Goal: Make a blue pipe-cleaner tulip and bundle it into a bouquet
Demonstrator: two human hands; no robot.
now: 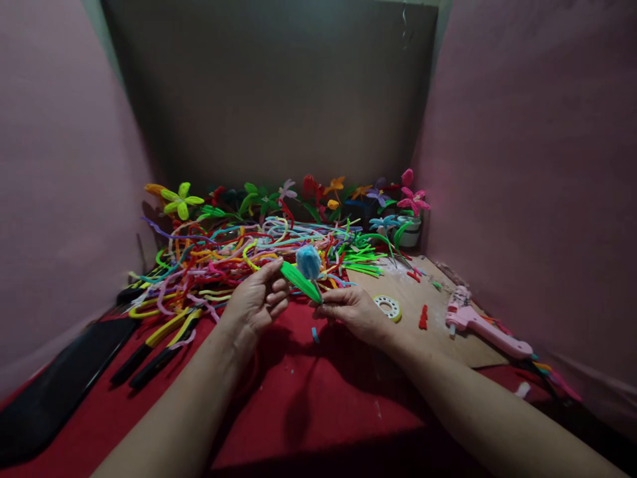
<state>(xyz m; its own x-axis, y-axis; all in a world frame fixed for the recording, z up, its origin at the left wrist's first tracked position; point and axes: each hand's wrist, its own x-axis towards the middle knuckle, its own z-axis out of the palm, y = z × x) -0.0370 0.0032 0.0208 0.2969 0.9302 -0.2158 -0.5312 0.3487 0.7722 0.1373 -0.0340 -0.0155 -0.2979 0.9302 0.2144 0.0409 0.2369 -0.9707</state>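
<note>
Between my hands is a pipe cleaner flower with a fuzzy blue head [308,261] and a long green leaf [300,283]. My left hand [259,295] pinches the leaf's upper left tip between thumb and forefinger, its other fingers curled. Below the flower head, my right hand [355,311] grips the thin stem where the leaf's lower end meets it. Most of the stem is hidden by the fingers. A short blue scrap [315,335] lies on the red cloth [328,405] under my hands.
Tangled colourful pipe cleaners [213,259] spread behind my hands, with finished flowers [182,200] along the back. Yellow-and-black pliers [156,345] lie left. On the right, a board [413,292] bears a tape roll [387,308] and pink glue gun [490,328]. Pink walls flank both sides.
</note>
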